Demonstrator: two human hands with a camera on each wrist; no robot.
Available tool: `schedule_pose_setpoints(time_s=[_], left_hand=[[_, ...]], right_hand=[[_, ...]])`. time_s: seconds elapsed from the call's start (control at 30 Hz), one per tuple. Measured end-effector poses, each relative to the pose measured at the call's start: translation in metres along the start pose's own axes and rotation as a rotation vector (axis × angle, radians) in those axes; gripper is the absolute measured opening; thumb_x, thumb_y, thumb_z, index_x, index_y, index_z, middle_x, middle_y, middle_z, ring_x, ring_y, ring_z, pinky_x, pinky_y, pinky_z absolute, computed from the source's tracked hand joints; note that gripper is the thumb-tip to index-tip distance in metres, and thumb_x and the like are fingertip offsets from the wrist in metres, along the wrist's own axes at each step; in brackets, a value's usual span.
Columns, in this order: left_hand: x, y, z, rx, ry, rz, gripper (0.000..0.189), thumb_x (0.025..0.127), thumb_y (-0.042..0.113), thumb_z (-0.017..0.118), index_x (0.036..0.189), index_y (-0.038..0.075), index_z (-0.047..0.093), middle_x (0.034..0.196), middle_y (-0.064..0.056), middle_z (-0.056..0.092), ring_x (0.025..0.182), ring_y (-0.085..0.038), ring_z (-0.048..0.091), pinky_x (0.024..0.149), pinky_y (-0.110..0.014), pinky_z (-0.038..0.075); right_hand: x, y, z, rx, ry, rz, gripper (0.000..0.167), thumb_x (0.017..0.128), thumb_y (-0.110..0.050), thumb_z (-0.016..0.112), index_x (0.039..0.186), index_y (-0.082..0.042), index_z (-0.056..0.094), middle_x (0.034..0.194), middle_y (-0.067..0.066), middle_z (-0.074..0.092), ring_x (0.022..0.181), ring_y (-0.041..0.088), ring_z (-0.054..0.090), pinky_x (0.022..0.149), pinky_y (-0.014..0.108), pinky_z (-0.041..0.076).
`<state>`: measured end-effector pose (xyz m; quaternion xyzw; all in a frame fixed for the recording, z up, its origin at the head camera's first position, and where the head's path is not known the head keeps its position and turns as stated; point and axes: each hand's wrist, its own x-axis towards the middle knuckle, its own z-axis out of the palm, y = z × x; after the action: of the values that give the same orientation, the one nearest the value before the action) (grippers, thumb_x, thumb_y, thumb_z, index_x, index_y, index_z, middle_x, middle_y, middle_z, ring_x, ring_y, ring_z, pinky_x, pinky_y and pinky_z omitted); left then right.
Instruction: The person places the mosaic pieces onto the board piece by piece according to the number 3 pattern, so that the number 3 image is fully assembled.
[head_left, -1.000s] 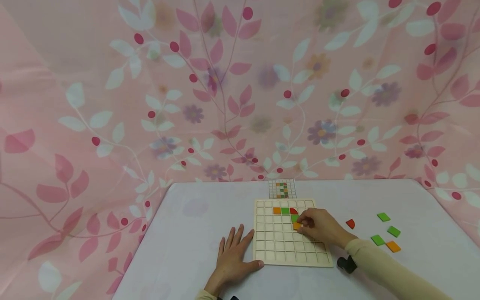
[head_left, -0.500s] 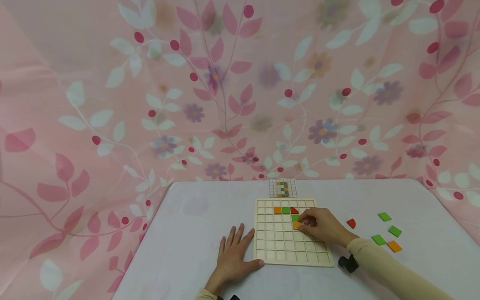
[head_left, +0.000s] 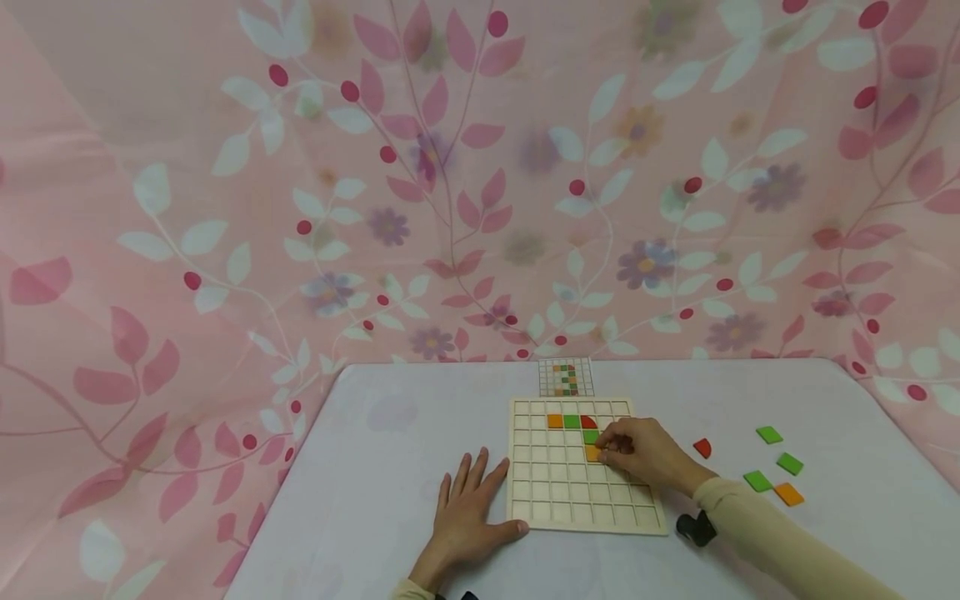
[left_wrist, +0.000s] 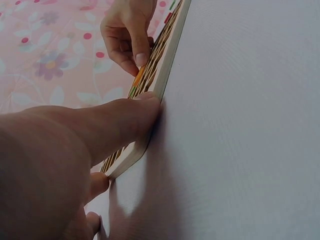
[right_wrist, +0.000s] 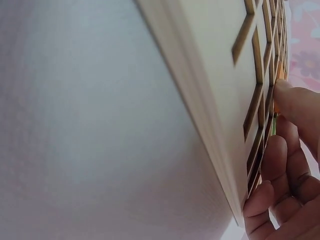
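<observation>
Thumb and fingers of my right hand (head_left: 647, 452) pinch an orange square tile (head_left: 593, 454) at a cell of the pale wooden grid board (head_left: 551, 492). Just beyond that tile lies a green square tile (head_left: 591, 437), partly covered by the fingers. Farther up, a row holds another orange tile (head_left: 555, 421), a green tile (head_left: 572, 422) and a red quarter-circle tile (head_left: 588, 422). My left hand (head_left: 468, 515) lies with fingers spread at the board's left side. In the left wrist view, its thumb (left_wrist: 135, 117) touches the board's edge.
Behind the board lies a printed pattern card (head_left: 549, 379) with a coloured grid. To the right are a loose red quarter-circle tile (head_left: 702, 448), several green tiles (head_left: 790, 463) and an orange tile (head_left: 788, 494). A pink floral cloth (head_left: 480, 183) hangs behind the white table (head_left: 360, 467).
Under my right fingers the orange tile has shifted very slightly toward me. My left hand keeps its place at the board.
</observation>
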<state>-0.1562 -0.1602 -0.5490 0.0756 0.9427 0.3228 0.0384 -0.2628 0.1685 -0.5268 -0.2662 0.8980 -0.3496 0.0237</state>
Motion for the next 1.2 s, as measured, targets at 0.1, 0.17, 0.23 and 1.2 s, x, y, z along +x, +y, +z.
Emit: schedule_pose_setpoints(time_s=[0.1,0.17,0.23,1.2], left_hand=[[-0.0007,0.0010,-0.0013,0.000,-0.003,0.004,0.097,0.080,0.062,0.082,0.161,0.023,0.047,0.176,-0.017,0.026,0.164,-0.045,0.012,0.125,-0.076,0.003],[-0.0003,0.0011,-0.0016,0.008,-0.010,-0.002,0.097,0.080,0.062,0.082,0.161,0.023,0.047,0.176,-0.016,0.026,0.164,-0.045,0.012,0.125,-0.076,0.003],[-0.0004,0.0021,-0.0028,0.016,-0.026,-0.013,0.097,0.081,0.062,0.082,0.162,0.023,0.046,0.177,-0.014,0.025,0.165,-0.043,0.011,0.126,-0.075,0.002],[-0.0024,0.0063,-0.0064,0.047,-0.049,-0.035,0.097,0.082,0.062,0.081,0.163,0.024,0.044,0.178,-0.012,0.022,0.166,-0.040,0.010,0.127,-0.073,0.004]], right_hand=[[0.0002,0.0010,-0.0003,0.000,-0.005,-0.002,0.011,0.091,-0.018,0.084,0.101,-0.015,0.080,0.084,-0.011,0.064,0.073,0.002,0.053,0.064,0.019,0.049],[0.0000,0.0017,-0.0002,-0.002,-0.006,-0.004,0.011,0.091,-0.019,0.084,0.101,-0.015,0.081,0.085,-0.012,0.066,0.072,0.001,0.052,0.064,0.019,0.049],[-0.0006,0.0022,0.0001,-0.003,-0.009,-0.012,0.010,0.092,-0.020,0.084,0.100,-0.016,0.081,0.087,-0.012,0.068,0.072,0.000,0.052,0.064,0.019,0.049],[-0.0082,-0.0008,-0.0023,0.014,0.001,0.028,0.013,0.094,-0.019,0.082,0.108,-0.018,0.082,0.098,-0.010,0.074,0.080,0.002,0.059,0.072,0.020,0.054]])
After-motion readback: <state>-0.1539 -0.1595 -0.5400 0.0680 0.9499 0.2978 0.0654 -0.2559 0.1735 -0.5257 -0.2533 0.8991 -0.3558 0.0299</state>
